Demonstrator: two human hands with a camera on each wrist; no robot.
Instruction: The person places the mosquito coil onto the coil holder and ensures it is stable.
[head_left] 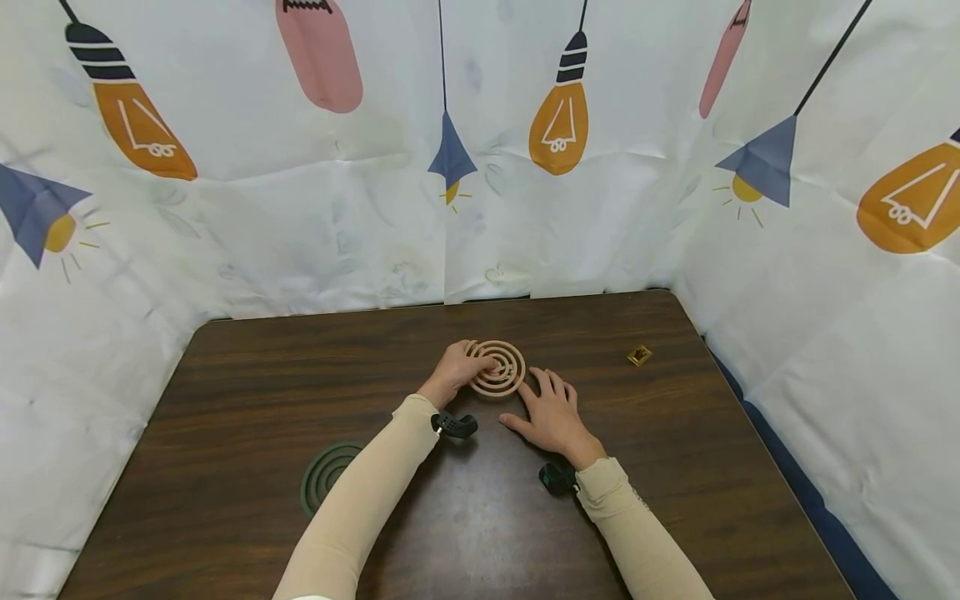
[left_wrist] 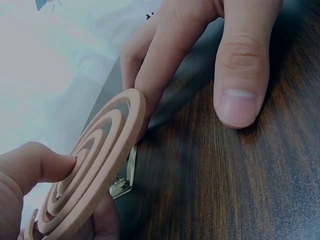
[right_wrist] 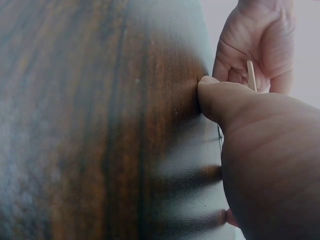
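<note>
My left hand [head_left: 453,368] holds a beige mosquito coil [head_left: 497,394] by its left side, above the far middle of the table. In the left wrist view the thumb presses the inner rings of the coil [left_wrist: 135,112], which is tilted, with fingers beneath it. My right hand [head_left: 553,421] lies just right of the coil, fingers spread and thumb apart, low over the tabletop. Its index fingertip comes right at the coil's rim. From the right wrist, the right hand [right_wrist: 270,145] shows mostly its thumb side, the other fingers largely hidden.
A dark green mosquito coil [head_left: 313,479] lies at the left, partly hidden by my left sleeve. A small gold metal stand [head_left: 640,356] sits toward the back right of the brown wooden table [head_left: 225,400]. White printed curtains [head_left: 375,217] hang around the table's far and side edges.
</note>
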